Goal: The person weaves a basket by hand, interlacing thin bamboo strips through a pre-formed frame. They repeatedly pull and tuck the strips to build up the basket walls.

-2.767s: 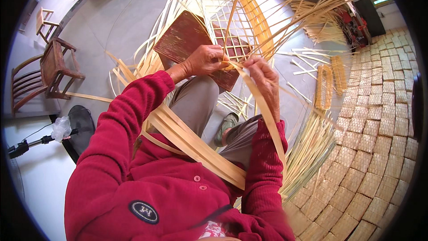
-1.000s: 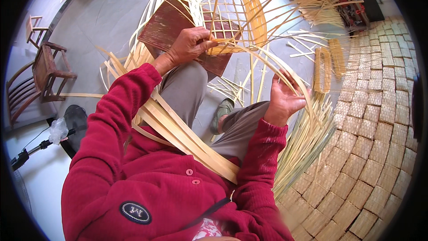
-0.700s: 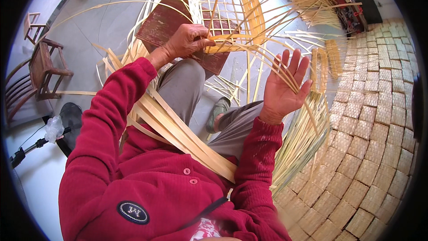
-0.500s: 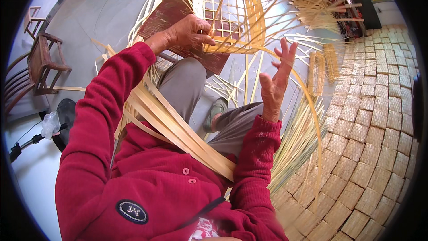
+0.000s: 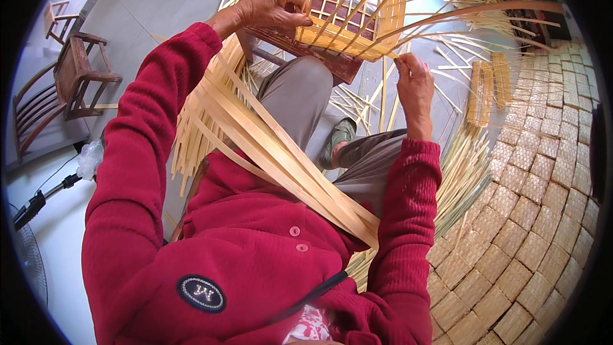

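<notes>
A part-woven bamboo basket [image 5: 348, 43] with a lattice base and loose upright splints rests on a dark red wooden stool [image 5: 345, 67] beyond my knees. My left hand [image 5: 276, 9] is closed on the basket's near left corner, thumb and fingers pinching the rim of its wall. At the near right corner, my right hand [image 5: 415, 86] pinches a thin bamboo strip [image 5: 394, 55] that runs along that near wall. A bundle of wide flat bamboo strips [image 5: 281, 160] lies across my lap.
Wooden chairs [image 5: 83, 76] stand at the left. Woven bamboo pieces [image 5: 480, 92] and loose strips [image 5: 463, 61] lie on the floor at right, near a sheaf of thin splints [image 5: 463, 172]. Rows of stacked woven blocks [image 5: 523, 217] fill the far right. A fan [image 5: 32, 262] is at lower left.
My right hand was open and raised beside the long curving strip; now it has closed on a strip at the basket's right corner. My left hand keeps its grip. The whole view has shifted.
</notes>
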A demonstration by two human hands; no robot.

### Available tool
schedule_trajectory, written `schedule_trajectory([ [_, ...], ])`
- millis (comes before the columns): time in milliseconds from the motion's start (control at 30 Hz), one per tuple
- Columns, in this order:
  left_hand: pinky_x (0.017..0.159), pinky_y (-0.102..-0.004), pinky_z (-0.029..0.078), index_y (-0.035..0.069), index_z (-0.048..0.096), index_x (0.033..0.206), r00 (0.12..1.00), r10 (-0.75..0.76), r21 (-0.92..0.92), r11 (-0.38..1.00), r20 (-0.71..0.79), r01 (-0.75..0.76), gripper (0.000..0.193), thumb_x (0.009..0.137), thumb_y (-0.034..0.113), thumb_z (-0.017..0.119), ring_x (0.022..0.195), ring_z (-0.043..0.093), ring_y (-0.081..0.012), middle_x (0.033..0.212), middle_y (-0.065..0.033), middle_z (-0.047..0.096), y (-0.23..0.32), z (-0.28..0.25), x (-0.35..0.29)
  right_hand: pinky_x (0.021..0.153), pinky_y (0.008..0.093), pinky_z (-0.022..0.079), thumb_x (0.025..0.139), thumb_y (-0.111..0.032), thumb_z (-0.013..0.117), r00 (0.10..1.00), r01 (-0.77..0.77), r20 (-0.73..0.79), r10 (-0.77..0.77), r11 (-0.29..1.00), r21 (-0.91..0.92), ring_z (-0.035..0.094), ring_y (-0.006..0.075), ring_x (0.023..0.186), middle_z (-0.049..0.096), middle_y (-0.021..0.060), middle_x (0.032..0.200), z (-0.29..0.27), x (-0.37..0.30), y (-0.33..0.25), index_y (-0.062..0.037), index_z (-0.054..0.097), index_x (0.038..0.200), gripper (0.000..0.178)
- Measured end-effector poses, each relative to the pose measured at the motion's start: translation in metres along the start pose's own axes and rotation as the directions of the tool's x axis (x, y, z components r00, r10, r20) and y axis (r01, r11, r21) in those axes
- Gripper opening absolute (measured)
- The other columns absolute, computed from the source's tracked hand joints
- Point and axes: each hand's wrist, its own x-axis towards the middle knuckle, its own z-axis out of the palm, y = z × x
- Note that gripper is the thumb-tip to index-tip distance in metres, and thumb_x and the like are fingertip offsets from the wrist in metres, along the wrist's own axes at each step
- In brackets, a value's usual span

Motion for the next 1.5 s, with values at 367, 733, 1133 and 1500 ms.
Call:
schedule_trajectory([
  [367, 0.079, -0.0293, 0.053, 0.015, 0.053, 0.142, 0.713, 0.183, 0.221, 0.974, -0.676, -0.041, 0.078, 0.074, 0.021, 0.09, 0.104, 0.058, -0.0169, 0.121, -0.0033, 0.057, 0.018, 0.04, -0.028, 0.079, 0.0415, 0.05, 0.097, -0.014, 0.063, 0.987, -0.041, 0.158, 0.022, 0.992, 0.123, 0.064, 0.0304, 0.085, 0.07, 0.0102, 0.086, 0.009, -0.008, 0.002, -0.0116, 0.075, 0.116, 0.022],
  [733, 0.11, -0.0363, 0.045, 0.013, 0.05, 0.144, 0.617, -0.106, -0.173, 0.984, -0.78, -0.05, 0.043, 0.105, 0.028, 0.057, 0.136, 0.042, -0.0223, 0.143, -0.0119, 0.043, -0.013, 0.084, 0.004, 0.071, 0.036, 0.048, 0.099, -0.008, 0.061, 0.967, -0.107, 0.252, 0.029, 0.947, 0.304, 0.06, 0.0214, 0.074, 0.064, 0.0067, 0.077, 0.015, -0.013, -0.025, -0.0086, 0.073, 0.12, 0.025],
  [1133, 0.108, -0.0347, 0.045, 0.008, 0.047, 0.142, 0.528, -0.2, -0.365, 0.903, -0.825, -0.229, 0.053, 0.097, 0.023, 0.071, 0.126, 0.053, -0.0227, 0.134, -0.0122, 0.051, -0.001, 0.085, -0.011, 0.071, 0.0369, 0.049, 0.099, -0.011, 0.063, 0.973, -0.026, 0.228, -0.026, 0.974, 0.223, 0.062, 0.0232, 0.075, 0.065, 0.0069, 0.077, 0.016, -0.013, -0.022, -0.0107, 0.073, 0.119, 0.022],
  [1500, 0.061, -0.0409, 0.055, 0.013, 0.068, 0.115, 0.856, -0.013, 0.467, 0.834, -0.516, 0.294, 0.031, 0.086, 0.025, 0.071, 0.066, 0.07, -0.0297, 0.08, -0.0121, 0.072, 0.036, 0.05, -0.046, 0.075, 0.0428, 0.052, 0.098, -0.016, 0.062, 0.972, -0.075, 0.234, 0.033, 0.983, 0.17, 0.068, 0.0347, 0.084, 0.072, 0.0163, 0.089, 0.018, -0.014, -0.028, -0.0122, 0.075, 0.116, 0.023],
])
